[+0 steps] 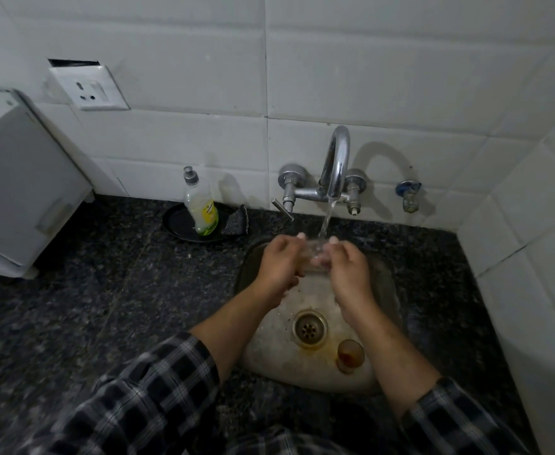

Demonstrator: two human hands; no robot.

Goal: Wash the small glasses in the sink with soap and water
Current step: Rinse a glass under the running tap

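Observation:
A small clear glass (315,256) is held over the steel sink (269,336) under running water from the chrome tap (335,165). My left hand (281,264) grips it from the left and my right hand (346,267) grips it from the right, fingers curled round it. A second small glass (350,355) with brown residue stands in the sink to the right of the drain (309,328), partly behind my right forearm. A bottle of yellow-green dish soap (201,205) stands on a black plate (177,221) left of the tap.
A dark scrub pad (235,221) leans on the black plate. A white appliance (20,192) stands at the left on the dark granite counter (105,290). A wall socket (87,88) and a small blue-capped valve (409,195) sit on the tiled wall.

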